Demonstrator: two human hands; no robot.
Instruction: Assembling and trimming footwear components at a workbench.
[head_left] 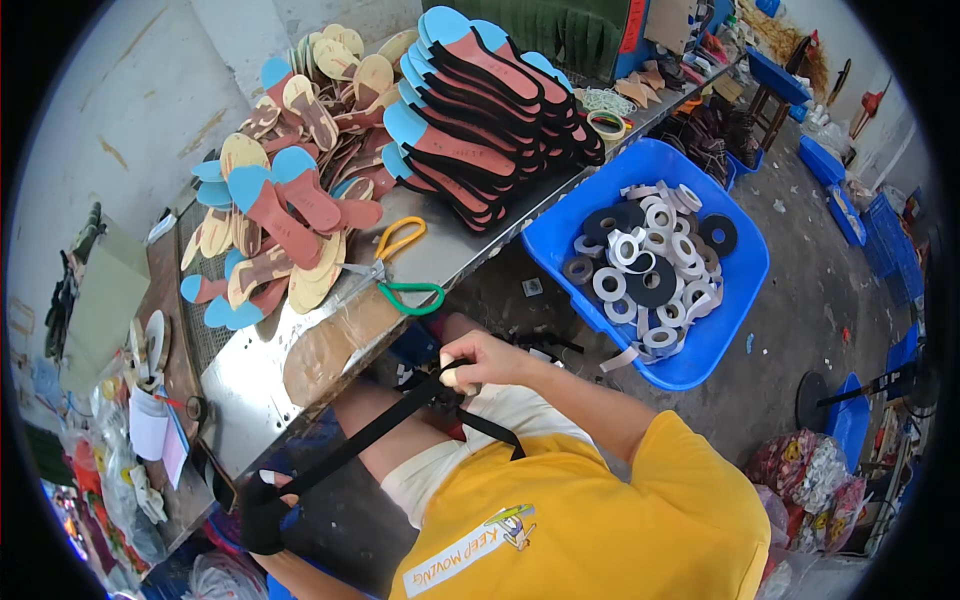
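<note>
A long black strip of tape (365,440) runs taut between my two hands, above my lap. My left hand (264,513), in a black fingerless glove, is closed on its lower end beside the bench edge. The bare right hand (475,362) pinches the other end, and a loose tail hangs over my white shorts. Scissors (382,268) with one orange and one green handle lie partly spread on the metal workbench (237,405). Beyond them sit a loose heap of pink and blue shoe insoles (290,215) and a neat stack of black-edged insoles (470,130).
To the right, a blue plastic tub (735,325) holds several white and black tape rolls. A piece of brown cardboard (320,355) lies at the bench's near edge. Small tools and a white roll (157,340) are at the bench's left end. Filled plastic bags (800,470) stand at the lower right.
</note>
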